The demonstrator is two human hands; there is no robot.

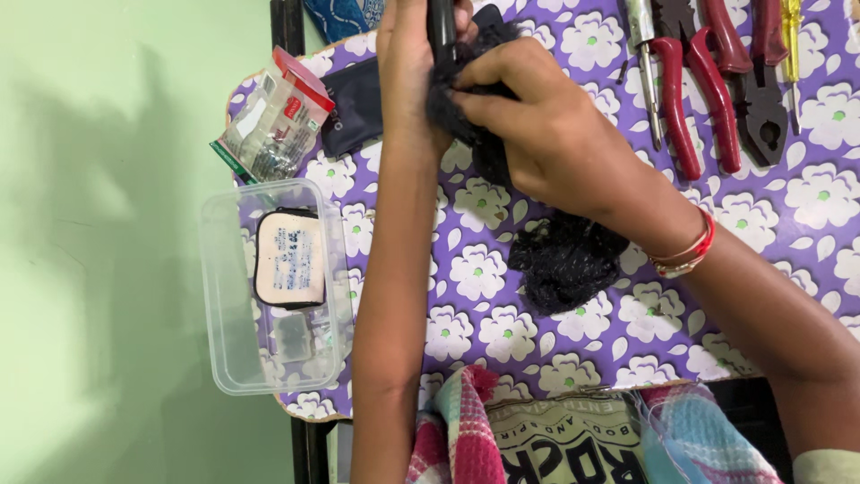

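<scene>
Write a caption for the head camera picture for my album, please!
Left hand holds a black tool while right hand wraps black fuzzy cloth around it.

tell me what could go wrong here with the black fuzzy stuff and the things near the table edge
1. The black fibre wad trails down to a loose clump; tugging with the right hand might drag that clump across the table.
2. The left hand grips a dark tool wrapped in fibre, which may snag.
3. The clear plastic box overhangs the table edge beside the left forearm; a nudge could tip it.
</scene>
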